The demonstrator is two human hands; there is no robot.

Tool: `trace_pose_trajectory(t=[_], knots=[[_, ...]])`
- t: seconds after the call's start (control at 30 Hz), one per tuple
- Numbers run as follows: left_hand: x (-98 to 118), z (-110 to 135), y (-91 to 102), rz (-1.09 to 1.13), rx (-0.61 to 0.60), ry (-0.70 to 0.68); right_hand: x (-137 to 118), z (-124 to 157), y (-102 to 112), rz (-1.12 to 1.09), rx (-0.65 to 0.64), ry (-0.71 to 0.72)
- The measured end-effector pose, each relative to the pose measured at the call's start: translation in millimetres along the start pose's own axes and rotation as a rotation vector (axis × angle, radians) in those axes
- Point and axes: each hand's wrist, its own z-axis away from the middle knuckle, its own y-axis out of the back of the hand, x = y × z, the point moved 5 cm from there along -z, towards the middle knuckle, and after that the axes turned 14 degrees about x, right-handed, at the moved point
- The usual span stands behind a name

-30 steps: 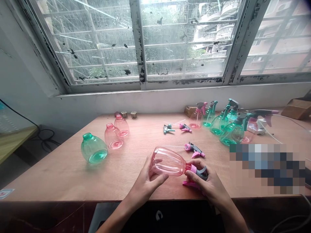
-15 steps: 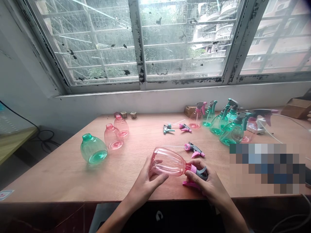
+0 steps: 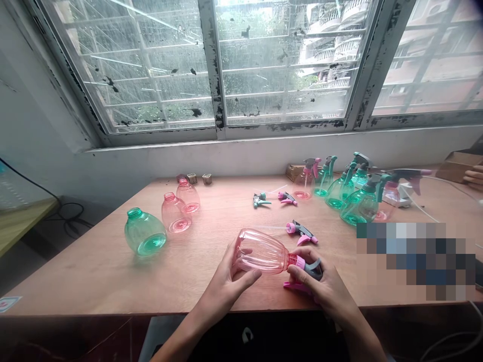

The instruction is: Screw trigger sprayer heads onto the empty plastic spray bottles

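Observation:
A clear pink spray bottle (image 3: 262, 251) lies sideways between my hands above the table's front edge. My left hand (image 3: 236, 274) is wrapped round its base end. At the neck, my right hand (image 3: 320, 281) grips the grey and pink spray head (image 3: 301, 262), whose pink collar meets the bottle's mouth; the pink trigger points down. Just beyond lies a loose grey and pink spray head (image 3: 302, 232). Farther back are a green spray head (image 3: 260, 200) and another pink one (image 3: 288, 198).
On the left stand a green bottle (image 3: 145, 232) and two pink bottles (image 3: 176, 213), all without heads. Several bottles with heads, including a green spray bottle (image 3: 358, 206), stand at right. A blurred patch covers the right front. Another person's hand (image 3: 474, 177) is at a cardboard box (image 3: 455, 167).
My hands and the pink bottle stay almost still. At the far right, more of another person's hand has come into view by the cardboard box.

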Motion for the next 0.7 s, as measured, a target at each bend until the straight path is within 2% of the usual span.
trace_pose_trajectory(t=[0.7], knots=[[3.3,-0.2,-0.6,0.013,-0.006,0.009,0.2,0.5,-0.4,0.001,-0.005,-0.008]])
